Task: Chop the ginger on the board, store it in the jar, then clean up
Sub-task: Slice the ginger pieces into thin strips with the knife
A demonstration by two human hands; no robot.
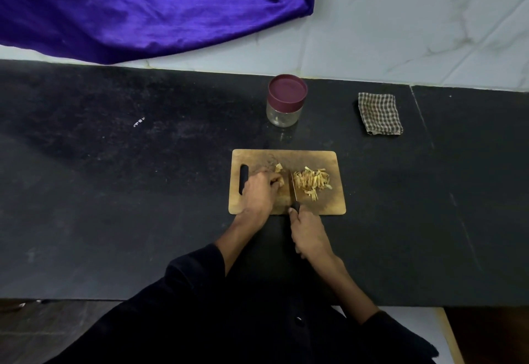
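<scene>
A wooden cutting board (323, 203) lies on the black counter. My left hand (262, 191) pinches a small piece of uncut ginger (280, 182) on the board's left half. My right hand (307, 233) grips the black handle of a knife (293, 191), whose blade rests on the board just right of the held ginger. A pile of chopped ginger strips (313, 181) lies to the right of the blade. One loose bit of ginger (278, 167) sits just beyond my left fingers. Behind the board stands a glass jar (283, 115) with a maroon lid (287, 90) on it.
A folded checked cloth (379, 113) lies at the back right of the black counter (143, 191). A purple fabric (143, 5) hangs over the white tiled wall at the back left. The counter's front edge runs close to my body.
</scene>
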